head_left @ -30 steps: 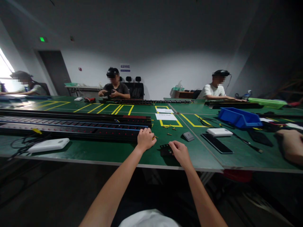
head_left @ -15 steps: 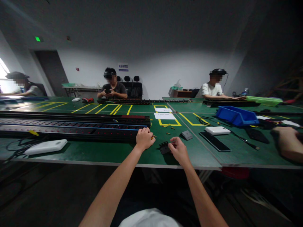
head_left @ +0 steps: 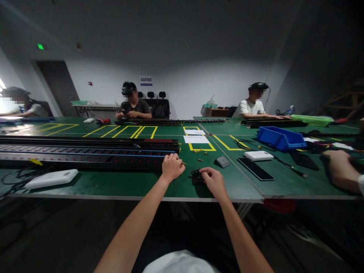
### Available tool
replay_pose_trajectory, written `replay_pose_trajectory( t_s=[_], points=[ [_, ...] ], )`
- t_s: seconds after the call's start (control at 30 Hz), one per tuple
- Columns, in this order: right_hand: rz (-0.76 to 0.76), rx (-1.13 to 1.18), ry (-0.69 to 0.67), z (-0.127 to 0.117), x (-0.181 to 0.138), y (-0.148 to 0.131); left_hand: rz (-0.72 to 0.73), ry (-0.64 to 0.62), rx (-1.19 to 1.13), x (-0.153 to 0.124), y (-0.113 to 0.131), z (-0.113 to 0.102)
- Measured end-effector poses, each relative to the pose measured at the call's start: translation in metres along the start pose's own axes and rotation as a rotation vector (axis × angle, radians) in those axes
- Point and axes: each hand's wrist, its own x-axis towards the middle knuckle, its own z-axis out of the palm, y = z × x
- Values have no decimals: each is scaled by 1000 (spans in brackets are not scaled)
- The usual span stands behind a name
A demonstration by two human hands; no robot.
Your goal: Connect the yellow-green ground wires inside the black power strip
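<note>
Black piece, likely light, stiff | right hand is pinching its nearest edge, aptly | left hand is resting curled, contents unclear

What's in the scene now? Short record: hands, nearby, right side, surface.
left hand: at the end of the long black rails; yellowish bits by its fingertips, grip unclear
right hand: fingers at a small black part; hold unclear
nearby: grey block, small brass-coloured pieces
right side: phone, white device, blue bin, another person's hand
surface: green table, yellow tape markings
</note>
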Motion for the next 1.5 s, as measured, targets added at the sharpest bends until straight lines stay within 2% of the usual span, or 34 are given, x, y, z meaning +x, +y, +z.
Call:
replay_pose_trajectory(
  t_s=[0.3,0.57,1.0,1.5],
  points=[
    [-17,-35,-5,0,0,-2,6,4,5,0,0,0],
    [-67,-102,-63,-1,1,-3,12,14,15,0,0,1],
    [-78,-167,-13,-3,0,-6,13,21,9,0,0,1],
    [63,-97,-83,3,4,0,15,14,21,0,0,1]
  ],
)
